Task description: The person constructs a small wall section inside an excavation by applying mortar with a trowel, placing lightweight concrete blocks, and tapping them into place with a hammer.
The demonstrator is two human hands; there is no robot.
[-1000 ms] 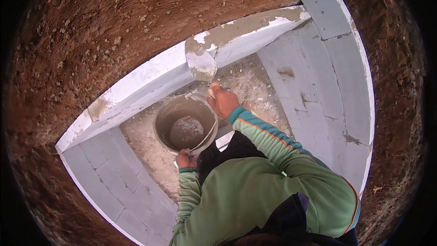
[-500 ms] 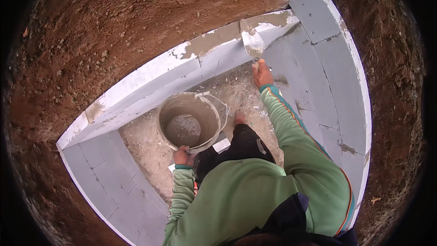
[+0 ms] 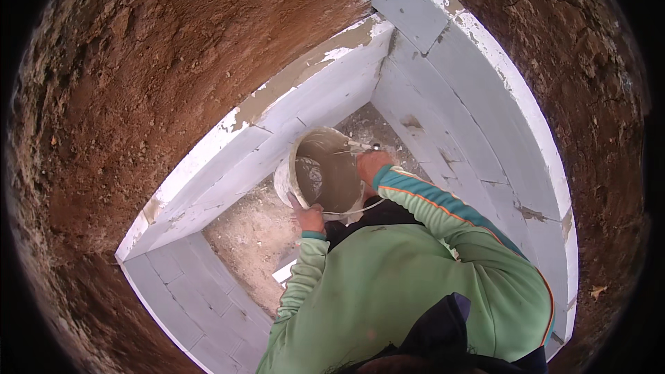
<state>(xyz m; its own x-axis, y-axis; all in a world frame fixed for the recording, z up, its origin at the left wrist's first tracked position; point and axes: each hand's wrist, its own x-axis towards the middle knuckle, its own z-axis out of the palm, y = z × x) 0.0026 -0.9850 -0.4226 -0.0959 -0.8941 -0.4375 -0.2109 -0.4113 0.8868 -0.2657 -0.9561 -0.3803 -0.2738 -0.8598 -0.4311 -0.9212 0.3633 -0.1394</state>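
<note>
A bucket (image 3: 282, 181) with grey mortar (image 3: 310, 177) inside leans to one side in front of me, its outer wall showing on the left. My left hand (image 3: 309, 217) is closed on its near rim. At the right rim is my right hand (image 3: 375, 165), its fingers wrapped round a trowel (image 3: 376, 146); only the handle end shows, and the blade is hidden. Ahead, a layer of wet mortar (image 3: 267, 97) covers part of the top of the pale block wall (image 3: 235, 159).
A second block wall (image 3: 471, 107) rises on the right and a lower-looking one (image 3: 197, 291) on the left. Bare brown earth (image 3: 173, 48) stands behind them. Gritty ground (image 3: 242, 235) lies below, with a white piece (image 3: 282, 273) beside my left forearm.
My right hand has drawn the trowel back from the wall top to the bucket. The bucket has tipped over to the right, my left hand still on its rim. The view has shifted.
</note>
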